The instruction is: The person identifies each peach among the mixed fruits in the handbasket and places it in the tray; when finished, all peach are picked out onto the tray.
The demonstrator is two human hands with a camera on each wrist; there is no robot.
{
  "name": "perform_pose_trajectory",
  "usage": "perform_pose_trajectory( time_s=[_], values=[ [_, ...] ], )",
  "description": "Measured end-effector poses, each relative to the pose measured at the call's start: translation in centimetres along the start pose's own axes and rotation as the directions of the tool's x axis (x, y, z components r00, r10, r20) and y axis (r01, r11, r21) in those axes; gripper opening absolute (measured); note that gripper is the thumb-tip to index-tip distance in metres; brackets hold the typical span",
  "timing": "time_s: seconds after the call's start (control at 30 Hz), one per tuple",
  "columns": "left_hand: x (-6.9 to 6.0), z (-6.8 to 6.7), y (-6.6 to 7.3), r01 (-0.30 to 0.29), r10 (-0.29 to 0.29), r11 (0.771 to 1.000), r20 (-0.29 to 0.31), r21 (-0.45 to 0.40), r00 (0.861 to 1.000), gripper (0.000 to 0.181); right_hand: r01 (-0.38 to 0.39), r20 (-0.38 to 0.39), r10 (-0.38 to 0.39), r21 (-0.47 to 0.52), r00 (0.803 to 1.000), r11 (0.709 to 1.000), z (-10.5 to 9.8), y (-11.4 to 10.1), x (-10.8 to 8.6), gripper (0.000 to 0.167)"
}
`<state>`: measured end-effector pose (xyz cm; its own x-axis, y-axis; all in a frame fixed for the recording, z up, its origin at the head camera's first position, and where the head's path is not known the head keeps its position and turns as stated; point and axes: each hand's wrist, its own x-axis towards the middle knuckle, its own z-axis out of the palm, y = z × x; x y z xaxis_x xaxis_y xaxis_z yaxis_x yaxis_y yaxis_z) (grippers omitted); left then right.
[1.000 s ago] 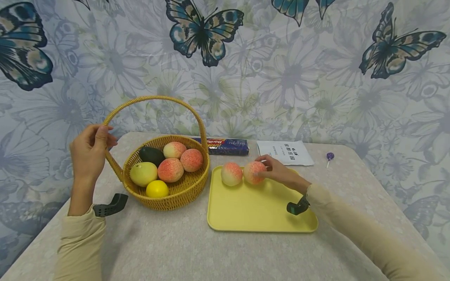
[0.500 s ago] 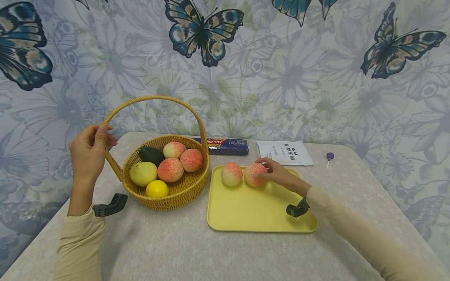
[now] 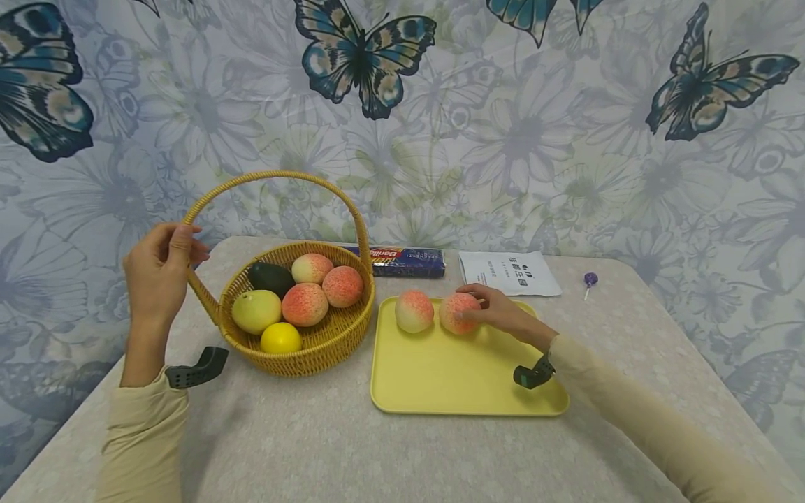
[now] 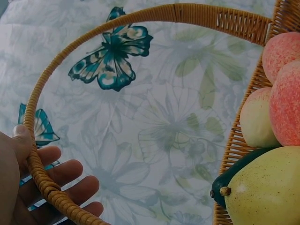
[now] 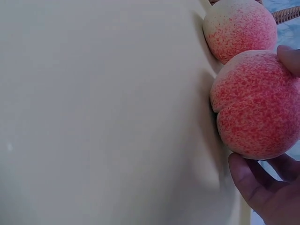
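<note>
Your right hand (image 3: 499, 312) is clamped on a peach (image 3: 454, 314), right of the middle of the head view; in the right wrist view your thumb presses its upper right side and your fingers bear on it from below. That peach is at the upper part of the yellow tray (image 3: 453, 381), which fills the lower middle of the head view; whether it touches the tray's surface you cannot tell. A second peach (image 3: 414, 312) sits on the tray just beside it, to its left in the head view.

Your left hand (image 3: 160, 269), at the left of the head view, grips the handle (image 3: 277, 176) of the wicker basket (image 3: 317, 358), with your thumb on the near side and your fingers passing behind. The basket stands left of the tray on the table (image 3: 302, 433). In it lie three peaches (image 3: 305, 305), a dark green avocado (image 3: 270, 279), a pale green fruit (image 3: 256, 312) and, at the front, a lemon (image 3: 281, 339).

Near the middle of the head view, behind the tray, you have a blue packet (image 3: 409, 263), partly hidden by the basket, and a white packet (image 3: 511, 273) to its right. A purple lollipop (image 3: 590, 280) lies farther right.
</note>
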<state>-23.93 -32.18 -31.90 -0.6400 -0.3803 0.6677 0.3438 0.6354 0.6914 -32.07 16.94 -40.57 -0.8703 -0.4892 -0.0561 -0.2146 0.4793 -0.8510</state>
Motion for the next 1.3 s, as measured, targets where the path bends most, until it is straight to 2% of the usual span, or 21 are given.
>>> perform_pose_trajectory(
  time_s=[0.47, 0.73, 1.13, 1.3],
  values=[
    [-0.05, -0.06, -0.36, 0.003, -0.002, 1.000, 0.004, -0.013, 1.000, 0.034, -0.022, 0.019, 0.021, 0.035, 1.000, 0.999, -0.20, 0.15, -0.36, 0.055],
    [-0.03, -0.03, -0.31, -0.005, 0.005, 1.000, -0.002, -0.014, 1.000, 0.033, -0.005, 0.072, 0.002, 0.044, 0.997, 0.999, -0.37, -0.10, -0.60, 0.055],
    [-0.04, 0.00, -0.01, 0.020, -0.019, 1.000, 0.016, -0.022, 1.000, 0.034, -0.036, 0.114, 0.033, 0.026, 0.993, 0.999, -0.84, -0.03, -0.47, 0.058],
    [-0.02, -0.10, 0.08, 0.026, -0.025, 0.999, 0.019, -0.021, 1.000, 0.035, -0.018, 0.113, 0.018, -0.002, 0.993, 1.000, -0.98, -0.19, -0.26, 0.060]
  ],
)
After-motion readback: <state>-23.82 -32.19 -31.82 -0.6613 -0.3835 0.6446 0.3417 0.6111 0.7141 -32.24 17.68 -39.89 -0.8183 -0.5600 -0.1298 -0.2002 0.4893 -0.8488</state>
